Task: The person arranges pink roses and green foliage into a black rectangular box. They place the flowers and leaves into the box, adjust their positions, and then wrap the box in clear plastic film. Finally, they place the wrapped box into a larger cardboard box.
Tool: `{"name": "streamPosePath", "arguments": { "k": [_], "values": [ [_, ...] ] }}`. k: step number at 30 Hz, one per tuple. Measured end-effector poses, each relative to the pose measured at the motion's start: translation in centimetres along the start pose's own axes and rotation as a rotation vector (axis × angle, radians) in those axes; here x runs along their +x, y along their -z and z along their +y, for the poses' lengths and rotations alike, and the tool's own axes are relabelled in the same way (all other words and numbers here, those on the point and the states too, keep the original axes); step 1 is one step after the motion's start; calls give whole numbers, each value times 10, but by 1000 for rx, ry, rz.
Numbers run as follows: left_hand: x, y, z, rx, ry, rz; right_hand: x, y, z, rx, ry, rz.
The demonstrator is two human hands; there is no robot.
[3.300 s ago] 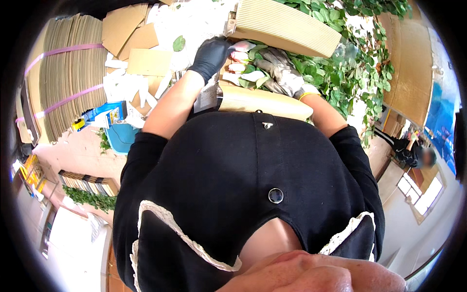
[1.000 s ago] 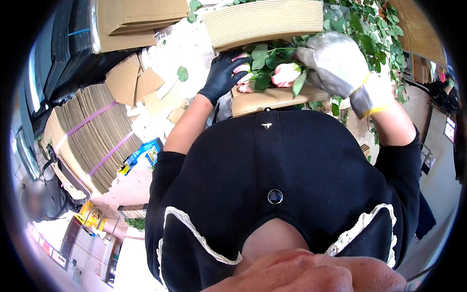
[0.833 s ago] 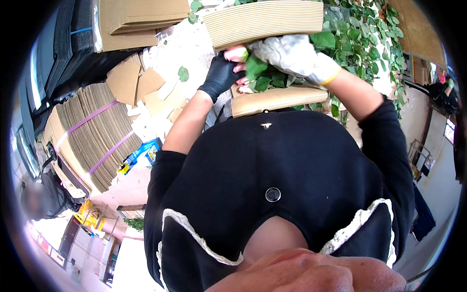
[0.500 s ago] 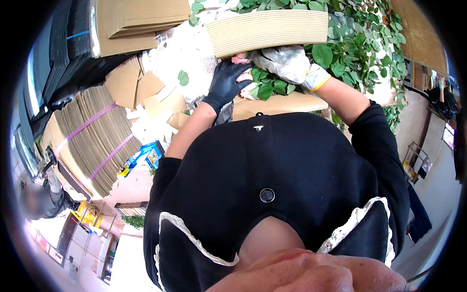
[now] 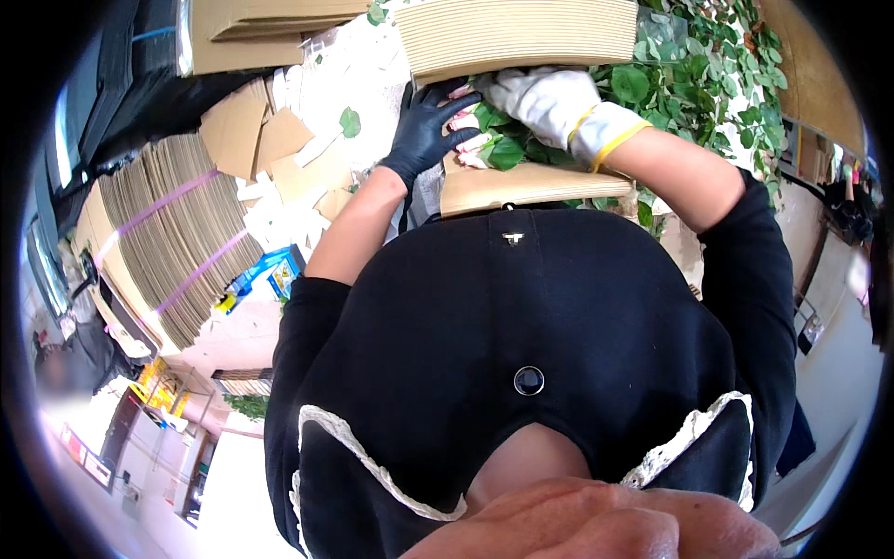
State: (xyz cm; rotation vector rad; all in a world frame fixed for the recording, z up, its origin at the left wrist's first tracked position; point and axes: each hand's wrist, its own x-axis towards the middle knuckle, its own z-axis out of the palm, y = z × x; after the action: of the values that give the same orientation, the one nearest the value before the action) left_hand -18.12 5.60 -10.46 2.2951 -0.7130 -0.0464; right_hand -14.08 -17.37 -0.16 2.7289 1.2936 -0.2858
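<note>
At the top centre of the frame my left hand (image 5: 426, 130), in a black glove, curls its fingers around the pink rose heads (image 5: 468, 149). My right hand (image 5: 540, 98), in a white glove with a yellow cuff, presses closed over the same bunch's green leaves (image 5: 503, 149). The bunch lies between two corrugated cardboard sheets (image 5: 521, 186).

Gloved hands (image 5: 484, 116) on pink roses (image 5: 470, 149) — corrugated sheets (image 5: 517, 37) beyond

The person wears a black top with pushed-up sleeves, white lace trim and a dark button, a black glove over the left hand (image 5: 426, 126) fingers, and a white, yellow-cuffed glove on the right hand (image 5: 549, 101).
</note>
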Motion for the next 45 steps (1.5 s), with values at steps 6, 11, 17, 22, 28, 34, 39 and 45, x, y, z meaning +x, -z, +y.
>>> {"name": "streamPosePath", "arguments": {
  "k": [6,11,17,22,28,34,39,45],
  "values": [
    [-37,41,25,-242,365,180,-43,88,1,302,150,157],
    [-15,17,38,-94,90,144,2,49,-16,164,186,-331],
    [-35,-13,19,59,174,33,0,-29,-26,399,141,-217],
    [-34,-13,18,16,255,-19,8,-22,-28,356,113,-225],
    [-35,-22,13,-25,268,15,23,-2,-17,290,-15,-84],
    [-32,-20,18,-43,261,45,11,-54,-7,612,-159,125],
    [-37,-25,15,-82,246,72,10,-54,-10,600,-156,113],
    [-40,-31,9,-33,227,118,18,-54,-7,765,-191,168]
  ]
}}
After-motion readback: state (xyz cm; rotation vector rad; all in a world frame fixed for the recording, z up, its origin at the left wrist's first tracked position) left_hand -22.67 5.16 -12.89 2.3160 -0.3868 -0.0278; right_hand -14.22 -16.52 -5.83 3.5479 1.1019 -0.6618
